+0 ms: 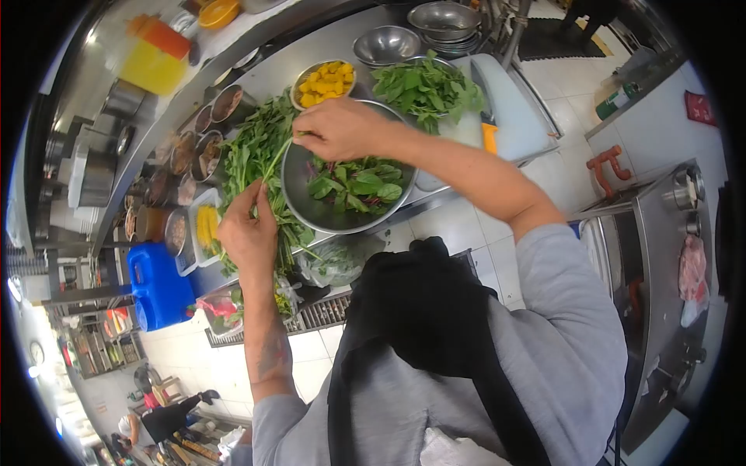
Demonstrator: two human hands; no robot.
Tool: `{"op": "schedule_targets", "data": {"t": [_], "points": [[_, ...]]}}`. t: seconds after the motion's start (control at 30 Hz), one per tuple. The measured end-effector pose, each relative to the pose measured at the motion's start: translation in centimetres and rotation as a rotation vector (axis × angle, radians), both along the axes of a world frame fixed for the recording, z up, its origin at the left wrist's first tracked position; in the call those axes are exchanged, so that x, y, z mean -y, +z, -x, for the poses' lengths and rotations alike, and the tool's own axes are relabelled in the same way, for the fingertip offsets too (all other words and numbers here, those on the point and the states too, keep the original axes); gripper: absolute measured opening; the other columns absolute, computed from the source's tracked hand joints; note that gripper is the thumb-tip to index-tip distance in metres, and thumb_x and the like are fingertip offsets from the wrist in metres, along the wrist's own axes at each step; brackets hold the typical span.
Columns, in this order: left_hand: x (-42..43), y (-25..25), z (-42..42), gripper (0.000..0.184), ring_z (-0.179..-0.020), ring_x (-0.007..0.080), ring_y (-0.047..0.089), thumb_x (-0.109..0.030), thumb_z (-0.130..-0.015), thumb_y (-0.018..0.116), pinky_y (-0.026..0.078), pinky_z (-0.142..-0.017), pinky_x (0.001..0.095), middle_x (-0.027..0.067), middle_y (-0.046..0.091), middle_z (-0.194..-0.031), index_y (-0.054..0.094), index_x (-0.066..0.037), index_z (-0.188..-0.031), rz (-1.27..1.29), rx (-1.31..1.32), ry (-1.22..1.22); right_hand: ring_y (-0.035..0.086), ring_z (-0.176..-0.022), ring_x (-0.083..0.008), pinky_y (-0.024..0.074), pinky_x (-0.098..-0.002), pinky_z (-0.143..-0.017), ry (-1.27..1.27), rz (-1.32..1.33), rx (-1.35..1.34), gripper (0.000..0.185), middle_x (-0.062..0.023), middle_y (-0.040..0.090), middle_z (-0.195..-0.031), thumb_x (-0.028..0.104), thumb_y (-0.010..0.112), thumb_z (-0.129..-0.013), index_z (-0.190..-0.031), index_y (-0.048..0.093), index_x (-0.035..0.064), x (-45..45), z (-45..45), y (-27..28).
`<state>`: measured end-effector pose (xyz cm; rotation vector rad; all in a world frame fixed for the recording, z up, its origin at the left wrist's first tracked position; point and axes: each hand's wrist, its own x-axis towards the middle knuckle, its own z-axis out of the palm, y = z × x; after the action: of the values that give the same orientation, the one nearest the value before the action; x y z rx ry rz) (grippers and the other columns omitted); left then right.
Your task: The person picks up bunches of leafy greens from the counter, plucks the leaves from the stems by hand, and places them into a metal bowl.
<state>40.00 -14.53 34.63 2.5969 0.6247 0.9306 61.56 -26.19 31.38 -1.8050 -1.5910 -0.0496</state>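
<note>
My left hand [250, 220] pinches the lower part of a green stem [276, 161] over the left rim of a large metal bowl [299, 203]. The stem's upper end is pinched in my right hand [336, 128], above the bowl's upper left rim. Red-stemmed green leaves [359, 185] lie inside the bowl. A long heap of leafy greens [247, 159] spreads left of the bowl, partly behind my left hand. Just above the bowl sits a smaller bowl of yellow chunks [325, 80].
More greens [427, 87] lie by a white cutting board [517, 116] with a yellow-handled knife [489, 137]. Metal bowls [386, 45] stand behind. A blue jug [159, 286] and food containers [208, 225] are at left. Another person [159, 422] is at lower left.
</note>
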Motion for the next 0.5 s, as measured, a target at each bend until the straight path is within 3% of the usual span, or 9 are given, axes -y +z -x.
{"op": "schedule_targets", "data": {"t": [0.07,0.1,0.17,0.2,0.27,0.37,0.4,0.47,0.5], "points": [[1.5,-1.2,-0.7,0.014,-0.079,0.0298,0.075,-0.011,-0.092,0.070,0.057,-0.069,0.0372,0.0188,0.075,-0.093,0.076,-0.002,-0.101,-0.012,0.051,-0.069,0.065,-0.073,-0.0213,0.0474,-0.0396,-0.056,-0.114,-0.128,-0.459,0.026,-0.0103,0.068,-0.089,0.027,0.062,-0.094,-0.096,0.069,0.0025,-0.9,1.1,-1.6],[2.3,-2.2,-1.0,0.014,-0.078,0.0297,0.075,-0.011,-0.092,0.070,0.057,-0.068,0.0371,0.0186,0.075,-0.093,0.076,-0.002,-0.100,-0.033,0.099,-0.121,0.065,-0.073,-0.0213,0.0474,-0.0396,-0.056,-0.120,-0.123,-0.454,0.026,-0.0103,0.068,-0.089,0.027,0.062,-0.094,-0.096,0.069,0.0025,-1.9,0.6,-3.5],[4.8,-3.5,-1.4,0.016,-0.080,0.0267,0.075,-0.012,-0.093,0.069,0.057,-0.069,0.0337,0.0184,0.075,-0.093,0.075,-0.002,-0.104,0.061,-0.010,-0.092,0.063,-0.079,-0.0169,0.0486,-0.0362,-0.063,-0.108,-0.473,-1.362,0.030,-0.0095,0.070,-0.095,0.030,0.063,-0.095,-0.095,0.069,0.0006,-2.8,-0.5,-4.3],[5.9,-3.9,-1.5,0.017,-0.078,0.0241,0.074,-0.012,-0.094,0.069,0.056,-0.067,0.0318,0.0168,0.075,-0.092,0.075,-0.002,-0.105,0.085,-0.004,-0.111,0.062,-0.082,-0.0188,0.0498,-0.0350,-0.073,-0.377,-0.625,-1.620,0.032,-0.0087,0.070,-0.096,0.032,0.064,-0.095,-0.098,0.071,0.0005,-2.2,-0.8,-3.3],[6.2,-4.3,-0.8,0.017,-0.076,0.0215,0.073,-0.013,-0.094,0.069,0.055,-0.065,0.0300,0.0152,0.076,-0.091,0.075,-0.002,-0.106,0.113,-0.003,-0.130,0.064,-0.092,-0.0175,0.0496,-0.0342,-0.085,-0.489,-0.660,-1.291,0.035,-0.0096,0.070,-0.100,0.035,0.064,-0.096,-0.108,0.073,0.0031,-0.2,-4.6,-3.4],[3.4,-4.9,2.3,0.019,-0.070,0.0075,0.061,-0.012,-0.098,0.068,0.048,-0.059,0.0228,0.0033,0.071,-0.082,0.073,0.001,-0.111,0.445,0.095,-0.021,0.065,-0.110,-0.0304,0.0487,-0.0399,-0.097,-0.742,-0.286,-0.775,0.045,-0.0168,0.067,-0.122,0.043,0.058,-0.099,-0.117,0.071,0.0044,4.2,-12.0,-2.7],[1.6,-5.9,3.6,0.020,-0.067,0.0035,0.057,-0.011,-0.096,0.069,0.044,-0.053,0.0180,0.0066,0.074,-0.089,0.073,0.002,-0.110,0.435,0.193,-0.025,0.063,-0.117,-0.0352,0.0474,-0.0418,-0.102,-0.804,-0.178,-0.590,0.048,-0.0196,0.065,-0.130,0.046,0.056,-0.099,-0.118,0.071,0.0048,5.6,-14.4,-2.1],[-1.8,-6.1,6.3,0.023,-0.069,0.0085,0.063,-0.017,-0.097,0.069,0.048,-0.060,0.0216,0.0079,0.073,-0.088,0.073,0.001,-0.111,0.467,0.199,0.024,0.055,-0.128,-0.0402,0.0420,-0.0449,-0.110,-0.805,0.412,-0.292,0.060,-0.0228,0.057,-0.141,0.054,0.051,-0.099,-0.130,0.065,0.0040,6.1,-24.5,-9.2],[-3.1,-5.6,7.8,0.025,-0.069,0.0106,0.064,-0.021,-0.099,0.068,0.048,-0.061,0.0234,0.0080,0.073,-0.088,0.073,0.000,-0.109,0.420,0.146,0.085,0.055,-0.128,-0.0402,0.0420,-0.0449,-0.110,-0.795,0.423,-0.289,0.060,-0.0228,0.057,-0.141,0.054,0.051,-0.099,-0.130,0.065,0.0040,7.1,-24.3,-9.8]]}}
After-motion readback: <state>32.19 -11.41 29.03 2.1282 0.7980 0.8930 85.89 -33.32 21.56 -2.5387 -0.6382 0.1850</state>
